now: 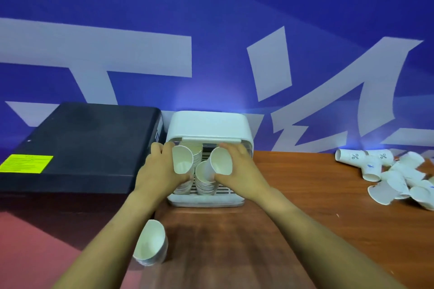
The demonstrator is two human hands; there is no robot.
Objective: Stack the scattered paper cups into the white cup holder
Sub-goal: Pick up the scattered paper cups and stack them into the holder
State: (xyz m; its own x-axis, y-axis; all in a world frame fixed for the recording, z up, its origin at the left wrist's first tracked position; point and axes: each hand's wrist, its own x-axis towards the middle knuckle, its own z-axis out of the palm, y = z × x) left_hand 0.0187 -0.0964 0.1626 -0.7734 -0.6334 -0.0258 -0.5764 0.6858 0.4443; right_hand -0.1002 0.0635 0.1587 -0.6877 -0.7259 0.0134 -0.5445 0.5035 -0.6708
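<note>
Both bare forearms reach forward and converge. The left hand (162, 166) curls its fingers (157, 150) round a white paper cup (182, 159) tipped on its side. The right hand (237, 166) grips another white paper cup (219, 164), thumb underneath.

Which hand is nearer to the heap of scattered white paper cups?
Right. The right hand holds a cup at the white cup holder, heap off to its right; the left hand is farther.

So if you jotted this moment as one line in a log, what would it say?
left hand holds cup | right hand holds cup | both at white cup holder | loose cups remain on table
</note>
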